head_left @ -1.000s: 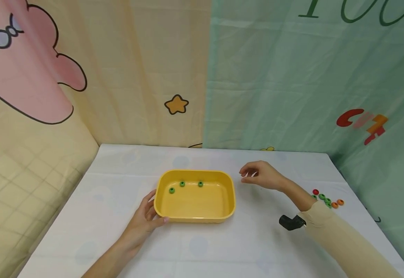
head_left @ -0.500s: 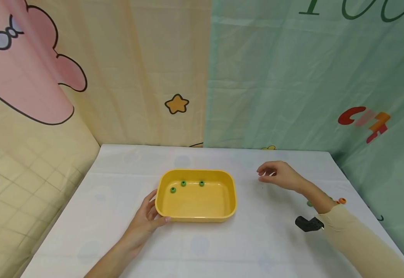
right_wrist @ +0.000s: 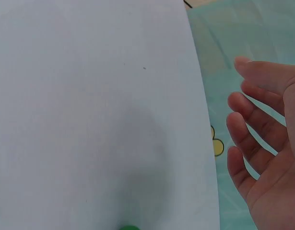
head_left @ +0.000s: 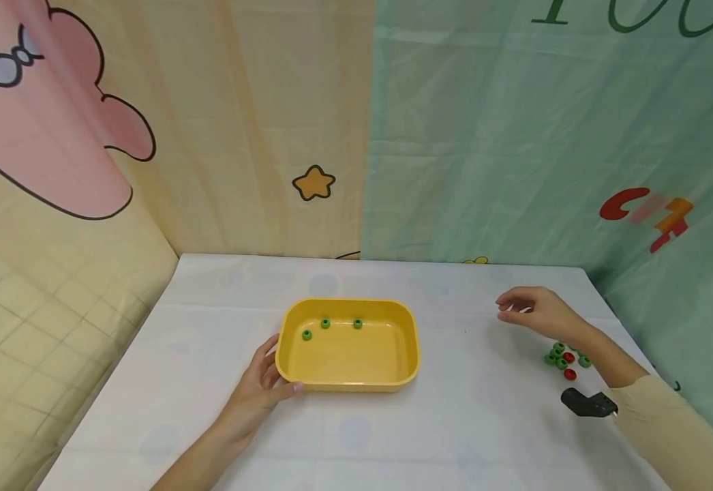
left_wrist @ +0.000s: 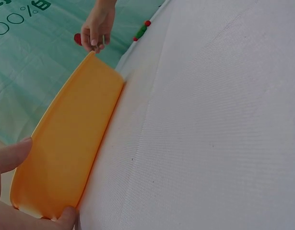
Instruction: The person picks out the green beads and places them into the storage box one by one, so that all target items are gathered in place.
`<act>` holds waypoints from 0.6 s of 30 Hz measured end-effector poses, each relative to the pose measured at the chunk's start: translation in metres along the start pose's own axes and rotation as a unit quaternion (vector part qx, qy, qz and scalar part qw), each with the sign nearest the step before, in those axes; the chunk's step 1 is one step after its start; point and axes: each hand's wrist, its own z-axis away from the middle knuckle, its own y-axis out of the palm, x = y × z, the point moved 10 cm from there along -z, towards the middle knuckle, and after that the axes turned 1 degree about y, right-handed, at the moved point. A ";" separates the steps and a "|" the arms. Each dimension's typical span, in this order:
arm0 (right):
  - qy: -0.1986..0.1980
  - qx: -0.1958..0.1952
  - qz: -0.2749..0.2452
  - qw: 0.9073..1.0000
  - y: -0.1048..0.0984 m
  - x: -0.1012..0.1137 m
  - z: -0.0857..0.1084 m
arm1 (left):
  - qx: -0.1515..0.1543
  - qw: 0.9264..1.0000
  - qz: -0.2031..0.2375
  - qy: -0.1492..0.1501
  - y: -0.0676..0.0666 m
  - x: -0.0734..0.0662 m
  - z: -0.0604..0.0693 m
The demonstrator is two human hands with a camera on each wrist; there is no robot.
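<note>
A yellow plastic tray stands on the white-covered table with three green beads inside, towards its back and left. My left hand holds the tray's left end, thumb at the front corner and fingers along the side; the left wrist view shows digits on the tray wall. Well to the right of the tray, my right hand hovers over the table. In the right wrist view its fingers are loosely bent with nothing between them. Green beads and red beads lie below that wrist, some hidden by the forearm.
Pale cloth with dots covers the table. A patterned yellow and green curtain hangs behind and at both sides. A black camera mount juts from my right cuff.
My right hand has moved away from the tray to the right, towards the bead pile, uncovering different beads. The left hand and the tray stay where they were.
</note>
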 end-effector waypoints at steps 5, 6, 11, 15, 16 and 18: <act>0.019 -0.016 0.007 1.000 -0.016 -0.021 0.018 | -0.001 1.000 0.000 0.000 0.001 -0.002 0.001; 0.021 -0.017 0.008 1.000 -0.018 -0.025 0.021 | 0.000 1.000 0.000 0.001 0.001 -0.002 0.001; 0.044 -0.024 0.007 0.999 -0.030 -0.045 0.036 | 0.002 1.000 -0.002 0.002 0.002 -0.003 0.001; 0.051 -0.042 0.010 0.998 -0.039 -0.059 0.048 | 0.002 1.000 -0.003 0.002 0.002 -0.004 0.001; 0.052 -0.047 0.011 0.997 -0.041 -0.063 0.051 | 0.002 1.000 -0.003 0.002 0.002 -0.004 0.001; 0.056 -0.054 0.008 0.997 -0.044 -0.069 0.059 | 0.002 1.000 -0.002 0.002 0.002 -0.004 0.002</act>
